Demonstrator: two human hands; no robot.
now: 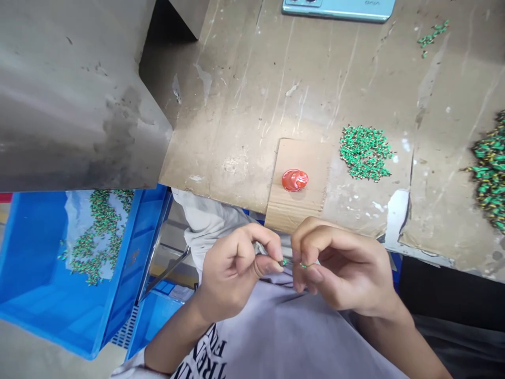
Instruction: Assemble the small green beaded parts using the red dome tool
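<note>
Hands meet at 6 o'clock, low centre, just off the worktop [244, 105] edge, over the person's lap. Left hand [236, 268] curled, thumb and forefinger pinching a thin metal tool [261, 249]. Right hand [339, 268] curled, fingertips pinching a small green piece [303, 265], almost touching the left hand's tip. Red cap [294, 179] on a cardboard strip [295, 184] at 12 o'clock of the hands. Green pile [365, 152] at 1 o'clock, bigger green-yellow pile [491, 171] at 3 o'clock by the frame edge. Blue bin [35, 284] with more green pieces at 9 o'clock. Phone [339, 8] at the top edge.
</note>
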